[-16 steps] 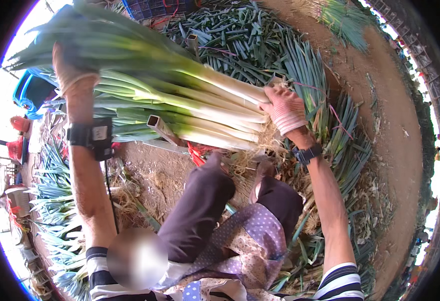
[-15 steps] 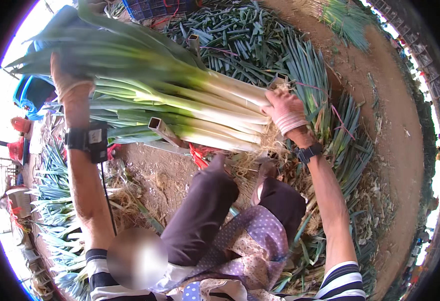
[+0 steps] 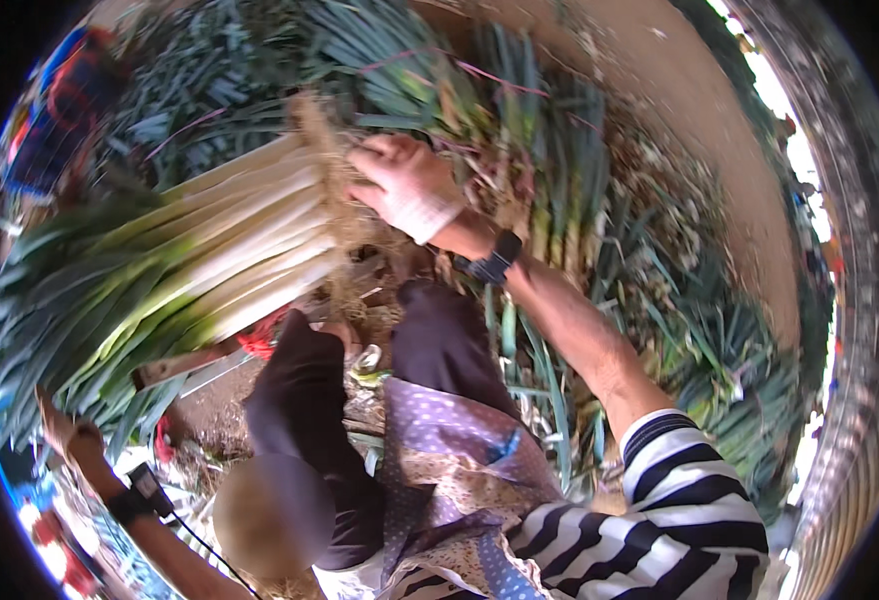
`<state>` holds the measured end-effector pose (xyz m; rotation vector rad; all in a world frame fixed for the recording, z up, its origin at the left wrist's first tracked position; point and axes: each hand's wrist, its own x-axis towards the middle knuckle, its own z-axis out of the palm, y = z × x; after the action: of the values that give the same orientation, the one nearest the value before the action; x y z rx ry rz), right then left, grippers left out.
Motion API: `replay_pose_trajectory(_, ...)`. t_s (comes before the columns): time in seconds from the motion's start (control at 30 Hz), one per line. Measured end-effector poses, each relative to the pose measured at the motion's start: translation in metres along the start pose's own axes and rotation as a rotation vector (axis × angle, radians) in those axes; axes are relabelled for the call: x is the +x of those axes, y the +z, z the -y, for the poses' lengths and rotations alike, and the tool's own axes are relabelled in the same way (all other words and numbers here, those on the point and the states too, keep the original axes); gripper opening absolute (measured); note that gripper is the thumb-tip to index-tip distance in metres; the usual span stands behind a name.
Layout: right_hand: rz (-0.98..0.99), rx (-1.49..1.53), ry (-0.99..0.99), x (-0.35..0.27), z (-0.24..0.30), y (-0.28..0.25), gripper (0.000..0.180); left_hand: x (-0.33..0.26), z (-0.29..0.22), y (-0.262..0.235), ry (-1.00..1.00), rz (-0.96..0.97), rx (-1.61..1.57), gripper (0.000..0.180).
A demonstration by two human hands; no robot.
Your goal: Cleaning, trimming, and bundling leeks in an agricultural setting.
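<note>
A row of leeks (image 3: 249, 225) lies side by side, with green leaves to the left and white stems to the right. Their tangled roots (image 3: 334, 190) meet my right hand (image 3: 409, 190), in a pale glove, at the root ends. Its thumb and fingers are apart, with no stem between them. Beside the leaf ends at the lower left is my left hand (image 3: 69, 435). One digit points up along the leaves; the other fingers are blurred or hidden. A metal bar (image 3: 184, 362) sticks out under the near side of the leeks, close to red ties (image 3: 262, 335).
Leek bundles with pink ties (image 3: 519, 120) stand beyond my right hand. Cut green leaves (image 3: 229, 80) are heaped at the back. A blue crate (image 3: 49, 145) is at the far left. Loose leaves and scraps (image 3: 659, 270) cover the ground to the right.
The view has turned toward the right. My left hand has come down from the far leaf ends to the near side. My right hand has left the top stem and sits at the roots.
</note>
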<state>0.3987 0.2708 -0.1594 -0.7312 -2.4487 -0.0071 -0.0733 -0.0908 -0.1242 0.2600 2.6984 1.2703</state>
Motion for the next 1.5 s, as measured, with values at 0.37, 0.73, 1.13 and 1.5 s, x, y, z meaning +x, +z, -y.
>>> replay_pose_trajectory(0.37,0.476,0.228,1.449,-0.392,-0.121,-0.049,0.022,-0.215,-0.198,0.155,0.804,0.714,-0.59,0.047)
replay_pose_trajectory(0.73,0.113,0.284,1.358,-0.242,-0.182,0.029,0.044,-0.514,-0.264,0.303,-0.442,1.393,-0.924,0.032)
replay_pose_trajectory(1.13,0.434,0.223,1.529,-0.167,-0.27,0.103,0.055,-0.498,-0.261,0.323,-0.491,1.341,-0.62,0.03)
replay_pose_trajectory(1.5,-0.663,1.821,1.088,-0.098,-0.227,-0.149,0.04,-0.493,-0.248,0.336,-0.448,1.311,-0.794,0.028)
